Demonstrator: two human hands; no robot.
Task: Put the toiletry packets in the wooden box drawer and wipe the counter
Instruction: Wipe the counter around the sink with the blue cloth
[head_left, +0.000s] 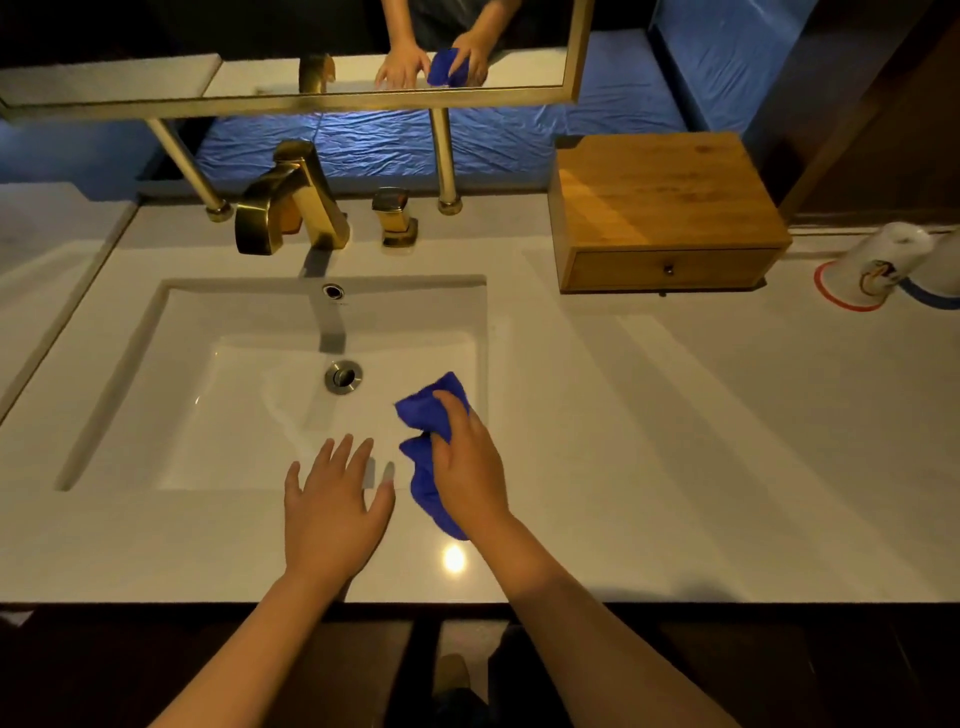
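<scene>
My right hand (470, 467) grips a bunched blue cloth (428, 415) over the front right corner of the sink (130, 364). My left hand (332, 504) hovers flat beside it, fingers spread, above the sink's front rim, holding nothing. The wooden box (665, 197) stands at the back right of the white counter (675, 441), its drawer (670, 270) closed with a small dark knob. No toiletry packets are in view.
A gold faucet (285, 202) and a gold handle (395, 218) stand behind the sink. Two upturned white cups (872, 265) sit at the far right. A gold-framed mirror (311, 98) on two posts hangs over the back of the counter.
</scene>
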